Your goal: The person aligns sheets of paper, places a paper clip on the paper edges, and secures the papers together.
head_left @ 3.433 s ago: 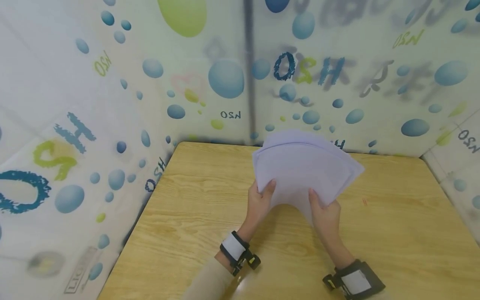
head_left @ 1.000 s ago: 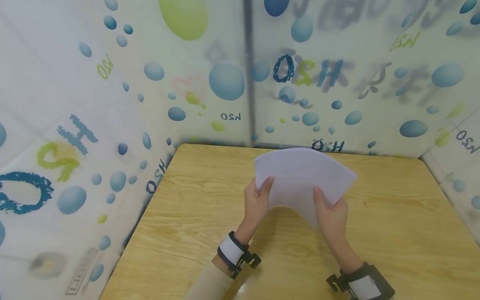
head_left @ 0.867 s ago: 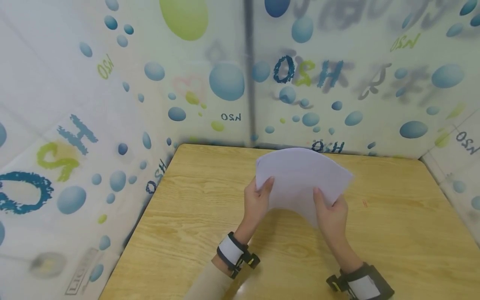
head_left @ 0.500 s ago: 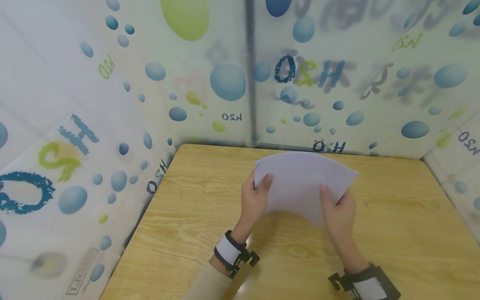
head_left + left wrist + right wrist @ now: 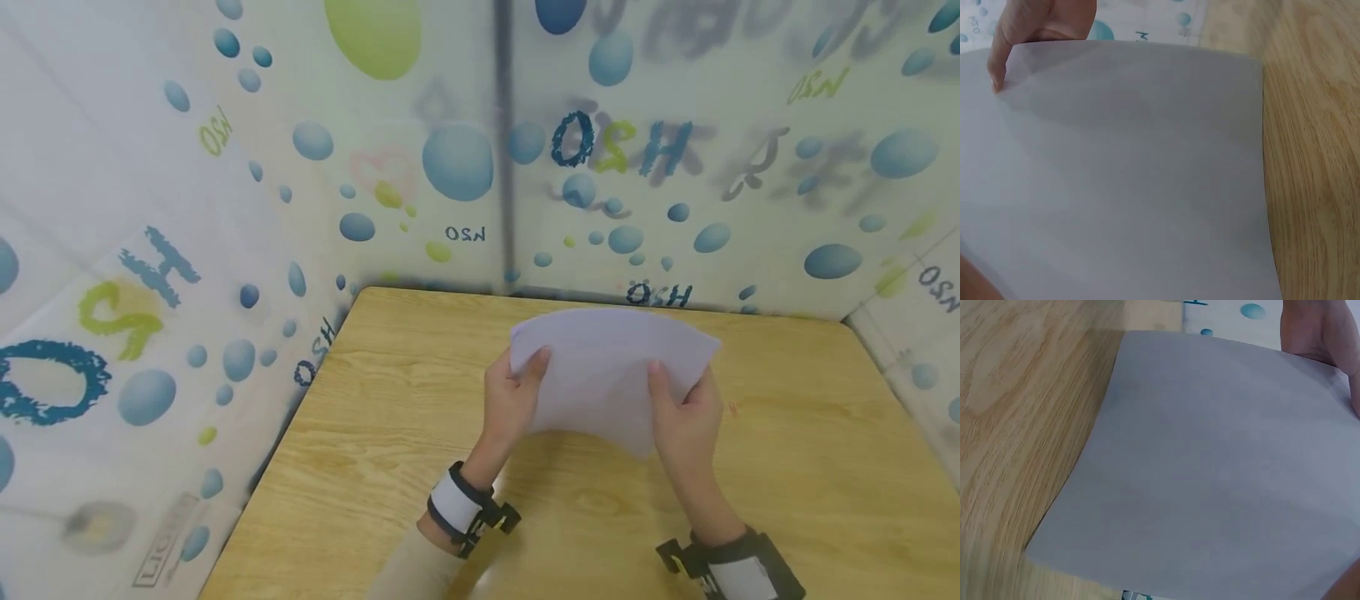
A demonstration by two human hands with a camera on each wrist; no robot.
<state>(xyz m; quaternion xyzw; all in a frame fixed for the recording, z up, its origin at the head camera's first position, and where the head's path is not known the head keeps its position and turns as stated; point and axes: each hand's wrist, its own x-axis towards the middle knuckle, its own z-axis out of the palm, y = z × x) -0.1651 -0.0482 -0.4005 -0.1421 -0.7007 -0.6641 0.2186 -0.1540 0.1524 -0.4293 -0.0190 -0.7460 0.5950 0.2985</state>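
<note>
A stack of white paper (image 5: 592, 367) is held up over the wooden table, bowed so that its far edge arches. My left hand (image 5: 512, 396) grips its left side, thumb lying on the near face. At the opposite side my right hand (image 5: 686, 417) grips it the same way, the thumb pressing the face and the fingers hidden behind. In the left wrist view the paper (image 5: 1135, 162) fills most of the picture, smooth and blank. The right wrist view shows the paper (image 5: 1210, 469) too, with a hand (image 5: 1322, 331) at its upper right edge.
The wooden table (image 5: 360, 467) stretches under both arms, its back edge close to a wall covering (image 5: 405, 275) printed with blue and green bubbles and lettering. Straps with small cameras sit on the left wrist (image 5: 459, 504) and right wrist (image 5: 738, 571).
Earlier the sheets were fanned with staggered edges and stood higher; now they line up as one. The stack has come lower and flatter, and my right hand has shifted slightly right.
</note>
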